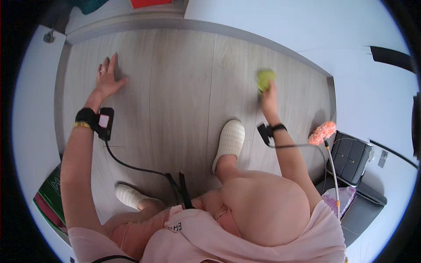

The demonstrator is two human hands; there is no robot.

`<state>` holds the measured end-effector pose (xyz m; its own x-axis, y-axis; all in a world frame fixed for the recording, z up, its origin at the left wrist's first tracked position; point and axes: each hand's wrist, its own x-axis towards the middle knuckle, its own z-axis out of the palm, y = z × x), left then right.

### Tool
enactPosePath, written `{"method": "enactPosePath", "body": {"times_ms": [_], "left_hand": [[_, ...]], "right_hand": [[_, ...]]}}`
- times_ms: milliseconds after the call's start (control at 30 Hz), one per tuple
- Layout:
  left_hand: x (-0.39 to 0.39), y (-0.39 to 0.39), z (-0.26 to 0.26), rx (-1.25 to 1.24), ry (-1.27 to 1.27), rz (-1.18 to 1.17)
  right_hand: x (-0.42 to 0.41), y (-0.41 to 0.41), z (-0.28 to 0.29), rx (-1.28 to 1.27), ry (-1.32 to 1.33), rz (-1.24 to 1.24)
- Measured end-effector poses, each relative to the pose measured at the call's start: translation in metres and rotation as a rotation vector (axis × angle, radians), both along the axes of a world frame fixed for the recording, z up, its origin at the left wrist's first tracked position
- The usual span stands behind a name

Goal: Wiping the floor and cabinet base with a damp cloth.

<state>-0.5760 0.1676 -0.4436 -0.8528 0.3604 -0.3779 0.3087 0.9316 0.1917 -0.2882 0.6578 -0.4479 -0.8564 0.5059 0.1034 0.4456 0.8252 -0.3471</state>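
Observation:
My right hand [270, 100] grips a yellow-green cloth or sponge [265, 79], blurred, at the right side of the grey wood-plank floor [181, 92]. Whether the cloth touches the boards cannot be told for certain. To the left, my left hand [109, 79] is spread with its fingers apart, at or just over the floor, holding nothing. A ring shows on one of its fingers. Each wrist carries a strapped black device with a cable, the left one [106, 123] with a lit screen. My feet stand in cream perforated clogs [231, 138], wide apart, with my knees bent.
White panels and a grey skirting strip [256, 36] border the floor. On the right are an orange fluffy duster [323, 132] on a long pole, a dark grey drawer case [350, 157] and a plastic bag [338, 199]. A green bag [52, 190] stands at lower left.

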Motion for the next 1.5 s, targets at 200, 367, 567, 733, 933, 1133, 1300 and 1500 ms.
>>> {"method": "enactPosePath", "body": {"times_ms": [200,367,567,733,933,1133,1300,1500], "left_hand": [[-0.004,-0.032,-0.01,-0.059,0.007,0.025],[0.004,-0.016,-0.017,-0.198,-0.004,0.016],[0.009,-0.016,-0.02,-0.241,0.031,0.088],[0.005,-0.017,-0.014,-0.256,-0.008,0.049],[0.005,-0.026,-0.014,-0.241,0.012,0.007],[0.003,-0.046,-0.015,-0.154,-0.015,-0.026],[0.01,-0.034,-0.005,-0.19,-0.014,0.016],[0.009,-0.013,0.005,-0.194,-0.033,0.035]], "right_hand": [[0.262,0.009,0.015,-0.508,-0.37,-0.787],[0.255,-0.006,-0.021,-0.05,-0.438,-0.978],[0.047,-0.046,0.02,-0.064,-0.125,-0.255],[-0.053,-0.089,0.055,-0.207,-0.103,0.322],[-0.055,-0.126,0.072,-0.462,-0.47,1.079],[-0.01,-0.054,0.042,-0.42,-0.384,0.703],[0.073,0.041,0.025,-0.673,-0.208,-0.188],[0.026,0.043,0.01,-0.131,-0.183,-0.293]]}}
